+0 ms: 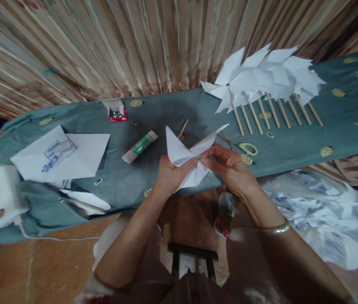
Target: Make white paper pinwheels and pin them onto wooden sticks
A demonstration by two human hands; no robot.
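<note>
Left hand (170, 175) closed on paper pinwheel (175, 147); right hand (231, 167) pinching centre, fingertip detail unclear. Advise folds kept aligned, grip light.

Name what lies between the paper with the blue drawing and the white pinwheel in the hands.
The head view shows a tube with a green label lying there, between the paper with the drawing and the pinwheel.
</note>
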